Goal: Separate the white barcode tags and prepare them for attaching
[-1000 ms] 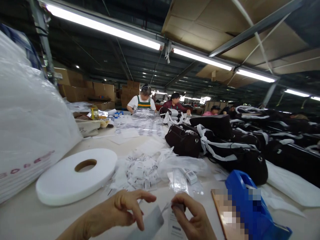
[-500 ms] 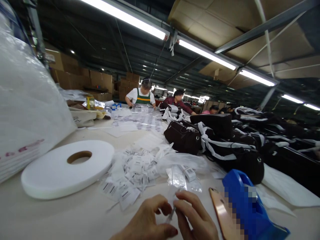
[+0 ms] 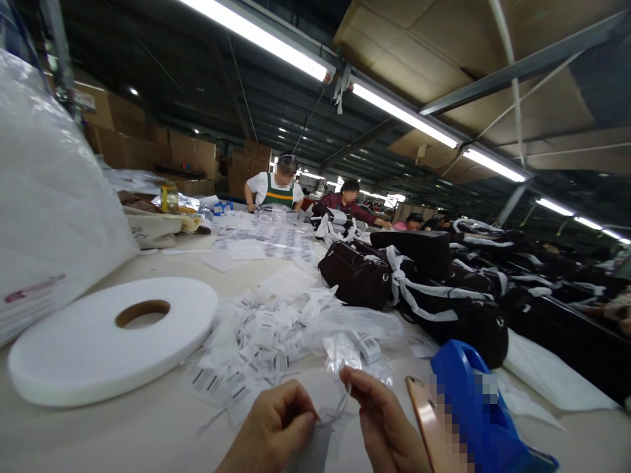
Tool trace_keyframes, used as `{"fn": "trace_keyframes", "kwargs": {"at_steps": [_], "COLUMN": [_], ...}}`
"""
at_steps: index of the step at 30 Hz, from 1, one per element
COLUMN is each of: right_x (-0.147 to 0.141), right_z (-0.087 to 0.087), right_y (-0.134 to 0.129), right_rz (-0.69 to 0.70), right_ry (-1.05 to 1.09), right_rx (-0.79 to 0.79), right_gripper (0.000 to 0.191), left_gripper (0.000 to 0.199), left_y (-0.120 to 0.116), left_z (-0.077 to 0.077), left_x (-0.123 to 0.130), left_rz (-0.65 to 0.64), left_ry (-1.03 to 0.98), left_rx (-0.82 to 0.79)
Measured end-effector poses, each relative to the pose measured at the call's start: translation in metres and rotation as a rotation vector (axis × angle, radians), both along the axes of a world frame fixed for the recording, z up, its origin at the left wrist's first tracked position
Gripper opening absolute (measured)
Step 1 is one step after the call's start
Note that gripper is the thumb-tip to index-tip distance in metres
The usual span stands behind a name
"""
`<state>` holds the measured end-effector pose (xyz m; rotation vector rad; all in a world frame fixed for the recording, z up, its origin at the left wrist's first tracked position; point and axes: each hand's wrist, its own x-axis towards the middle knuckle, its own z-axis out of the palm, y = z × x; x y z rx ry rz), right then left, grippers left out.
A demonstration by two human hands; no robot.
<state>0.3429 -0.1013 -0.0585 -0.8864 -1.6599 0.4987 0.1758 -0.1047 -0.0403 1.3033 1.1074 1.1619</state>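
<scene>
My left hand (image 3: 279, 420) is closed in a pinch between thumb and forefinger, on the top of a pale tag (image 3: 318, 450) that hangs below the fingers. A thin whitish string (image 3: 341, 408) loops from this pinch across to my right hand (image 3: 387, 420). The right fingers are curved around the string's far end near the forefinger; their exact grip is partly hidden. Just beyond the hands lie clear plastic bags (image 3: 342, 351) and a small stack of printed labels (image 3: 367, 347). A loose heap of white barcode labels (image 3: 269, 335) spreads to the left.
A large white tape roll (image 3: 64, 348) lies left, beside a big plastic bag (image 3: 54, 197). Right of my hands are a phone (image 3: 428, 420) and a blue tape dispenser (image 3: 468, 381). Dark bags (image 3: 444, 315) with white wrapping fill the right; two people work across the table (image 3: 162, 266).
My hands have moved apart, the left one leftward. A string loop now shows between them, and the tag shows below my left fingers. The view has shifted slightly.
</scene>
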Motion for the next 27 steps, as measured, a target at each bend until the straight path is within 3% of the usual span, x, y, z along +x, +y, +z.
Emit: {"fn": "trace_keyframes", "kwargs": {"at_steps": [3, 9, 14, 18, 27], "right_x": [0.004, 0.007, 0.004, 0.005, 0.012], "right_z": [0.004, 0.012, 0.014, 0.023, 0.043], "right_y": [0.005, 0.008, 0.010, 0.014, 0.019], "right_rz": [-0.031, -0.063, -0.073, -0.113, -0.189], "right_ry": [-0.081, -0.257, -0.351, -0.384, -0.418], "right_rx": [0.090, 0.246, 0.252, 0.280, 0.276], "right_gripper": [0.032, 0.039, 0.021, 0.018, 0.014], "left_gripper": [0.018, 0.034, 0.038, 0.047, 0.079], "left_y": [0.005, 0.007, 0.002, 0.000, 0.011], "left_z": [-0.008, -0.016, -0.017, -0.022, -0.056], "left_x": [0.001, 0.003, 0.005, 0.005, 0.002], "left_rz": [-0.058, -0.091, -0.172, -0.277, -0.326], "left_ry": [-0.199, -0.271, -0.409, -0.552, -0.339], "left_rx": [-0.116, -0.158, -0.213, -0.258, -0.245]}}
